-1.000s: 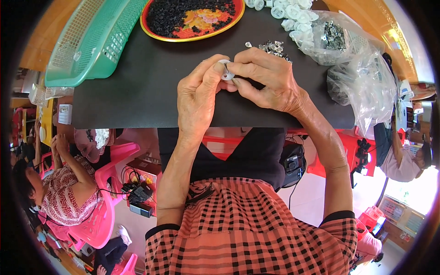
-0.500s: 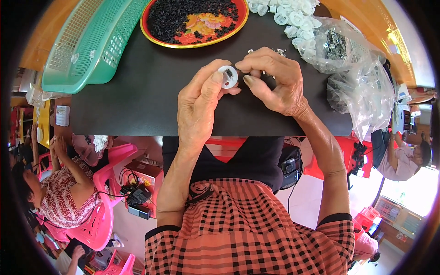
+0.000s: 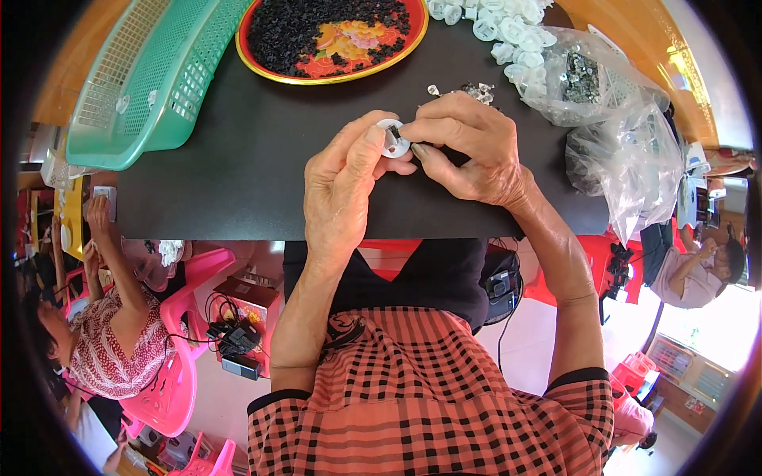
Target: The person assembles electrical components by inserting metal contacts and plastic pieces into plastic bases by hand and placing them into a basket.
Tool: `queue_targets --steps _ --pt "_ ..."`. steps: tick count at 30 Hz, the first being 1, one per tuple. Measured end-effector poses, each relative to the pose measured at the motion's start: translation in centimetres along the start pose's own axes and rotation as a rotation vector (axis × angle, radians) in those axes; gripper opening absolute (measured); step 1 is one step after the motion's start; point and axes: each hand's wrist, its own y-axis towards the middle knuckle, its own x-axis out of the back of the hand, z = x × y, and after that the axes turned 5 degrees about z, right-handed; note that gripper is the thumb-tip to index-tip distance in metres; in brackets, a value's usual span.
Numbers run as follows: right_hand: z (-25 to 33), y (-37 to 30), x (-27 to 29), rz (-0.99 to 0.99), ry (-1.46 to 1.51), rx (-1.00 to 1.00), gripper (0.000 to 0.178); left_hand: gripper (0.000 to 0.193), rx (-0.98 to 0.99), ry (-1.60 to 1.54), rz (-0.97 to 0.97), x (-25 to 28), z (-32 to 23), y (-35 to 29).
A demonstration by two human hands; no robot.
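My left hand (image 3: 340,182) pinches a small round white plastic part (image 3: 391,150) between thumb and fingers above the dark table. A dark piece shows inside the part, with a tiny red spot near its lower edge. From the other side my right hand (image 3: 470,151) reaches in, its index fingertip on the part and its thumb close by. Those fingers are drawn together, and whatever may lie between them is too small or hidden. Just beyond the right hand lie several small shiny metal pieces (image 3: 479,93).
A red, gold-rimmed tray (image 3: 333,78) of small black pieces stands at the far side. To the left is a green plastic basket (image 3: 151,131). White plastic parts (image 3: 516,36), a clear bag of metal pieces (image 3: 579,78) and a crumpled clear bag (image 3: 627,166) lie at right.
My right hand has come left onto the white part, its fingertips now at it where there was a gap before. At left, a seated person has raised an arm.
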Motion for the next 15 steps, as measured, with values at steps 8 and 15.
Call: queue_targets --steps 8,15 --pt "0.54 0.09 0.32 -0.002 0.193 -0.161 0.024 0.033 0.031 -0.005 0.062 0.43 0.20 0.15" --pt "0.52 0.33 0.64 0.097 0.341 -0.236 0.024 0.031 0.010 -0.016 0.048 -0.13 -0.07 0.14"
